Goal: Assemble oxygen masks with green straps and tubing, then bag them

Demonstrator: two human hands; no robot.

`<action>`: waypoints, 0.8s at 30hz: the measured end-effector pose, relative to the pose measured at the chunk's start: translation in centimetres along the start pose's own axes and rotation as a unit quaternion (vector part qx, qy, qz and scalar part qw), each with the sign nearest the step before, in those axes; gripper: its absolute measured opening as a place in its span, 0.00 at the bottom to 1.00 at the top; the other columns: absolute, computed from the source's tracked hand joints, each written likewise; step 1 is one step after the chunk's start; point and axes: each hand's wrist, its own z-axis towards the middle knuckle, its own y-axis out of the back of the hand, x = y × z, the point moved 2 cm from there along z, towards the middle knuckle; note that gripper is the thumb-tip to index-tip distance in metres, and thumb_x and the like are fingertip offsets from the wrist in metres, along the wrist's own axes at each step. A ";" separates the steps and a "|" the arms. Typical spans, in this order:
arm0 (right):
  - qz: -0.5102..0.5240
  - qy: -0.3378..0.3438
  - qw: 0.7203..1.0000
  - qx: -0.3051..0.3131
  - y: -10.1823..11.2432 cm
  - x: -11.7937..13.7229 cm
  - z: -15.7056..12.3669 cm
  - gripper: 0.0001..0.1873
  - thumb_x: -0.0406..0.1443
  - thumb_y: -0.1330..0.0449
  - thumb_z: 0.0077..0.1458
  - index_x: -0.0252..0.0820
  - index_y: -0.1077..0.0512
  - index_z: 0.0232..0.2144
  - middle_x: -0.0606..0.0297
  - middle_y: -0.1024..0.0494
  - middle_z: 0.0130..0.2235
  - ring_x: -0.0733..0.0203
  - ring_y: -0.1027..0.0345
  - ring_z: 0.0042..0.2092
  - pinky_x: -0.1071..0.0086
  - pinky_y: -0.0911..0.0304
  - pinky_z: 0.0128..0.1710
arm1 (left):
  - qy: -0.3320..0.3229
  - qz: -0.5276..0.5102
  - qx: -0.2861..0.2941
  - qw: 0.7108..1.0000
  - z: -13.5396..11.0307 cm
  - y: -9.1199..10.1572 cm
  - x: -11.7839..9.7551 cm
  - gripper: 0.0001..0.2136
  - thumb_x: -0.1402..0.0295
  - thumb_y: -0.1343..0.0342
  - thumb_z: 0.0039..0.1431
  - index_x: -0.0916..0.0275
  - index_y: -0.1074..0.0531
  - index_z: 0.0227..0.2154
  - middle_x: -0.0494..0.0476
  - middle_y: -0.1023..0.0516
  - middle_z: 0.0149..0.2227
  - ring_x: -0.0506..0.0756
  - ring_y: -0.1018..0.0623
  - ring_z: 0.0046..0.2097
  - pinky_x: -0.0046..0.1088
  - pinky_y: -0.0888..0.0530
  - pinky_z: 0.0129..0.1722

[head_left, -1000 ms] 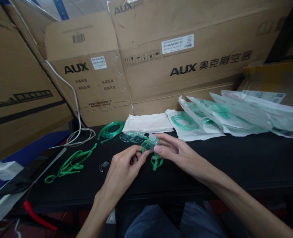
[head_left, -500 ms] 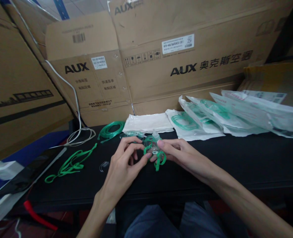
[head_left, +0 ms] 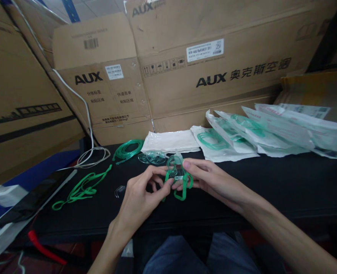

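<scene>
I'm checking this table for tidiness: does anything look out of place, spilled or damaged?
No spill or clear damage shows. Only the loose green strapping at the left looks untidy: it lies tangled, whereas the green tubing is neatly coiled.

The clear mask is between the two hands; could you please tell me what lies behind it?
Beyond the clear mask, a flat white packet lies on the black table, with cardboard standing behind that. Exactly where the right hand meets its far side is covered.
</scene>
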 end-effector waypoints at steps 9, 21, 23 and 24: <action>-0.045 0.046 0.997 -0.049 -0.1 0.0 0.2 0.16 0.45 0.36 0.61 0.46 0.22 0.49 0.63 0.19 0.47 0.59 0.28 0.52 0.64 0.38 0.58 | 0.064 -0.059 -0.004 0.996 0.1 0.0 0.0 0.06 0.67 0.38 0.61 0.59 0.29 0.38 0.45 0.18 0.28 0.48 0.18 0.29 0.17 0.24 0.31; 0.023 0.073 0.992 -0.097 -2.5 -3.2 1.3 0.26 0.43 0.26 0.49 0.45 0.25 0.49 0.62 0.19 0.49 0.56 0.27 0.54 0.63 0.34 0.56 | 0.118 -0.079 0.051 0.989 0.2 -0.2 -0.1 0.05 0.64 0.41 0.63 0.60 0.25 0.37 0.47 0.18 0.24 0.50 0.19 0.26 0.19 0.26 0.28; 0.065 0.068 0.984 -0.151 -1.8 -2.6 1.2 0.25 0.46 0.27 0.49 0.43 0.24 0.47 0.59 0.19 0.49 0.53 0.27 0.54 0.59 0.33 0.57 | 0.107 -0.064 0.049 0.991 0.1 -0.1 0.0 0.08 0.61 0.42 0.64 0.58 0.22 0.40 0.48 0.17 0.27 0.51 0.18 0.28 0.21 0.25 0.31; 0.090 0.062 0.979 -0.173 -1.4 -2.2 1.2 0.25 0.47 0.27 0.48 0.41 0.24 0.44 0.58 0.18 0.47 0.51 0.26 0.52 0.57 0.32 0.56 | 0.108 -0.049 0.041 0.992 0.2 0.3 0.2 0.10 0.60 0.42 0.64 0.56 0.21 0.42 0.48 0.16 0.29 0.52 0.18 0.29 0.21 0.25 0.32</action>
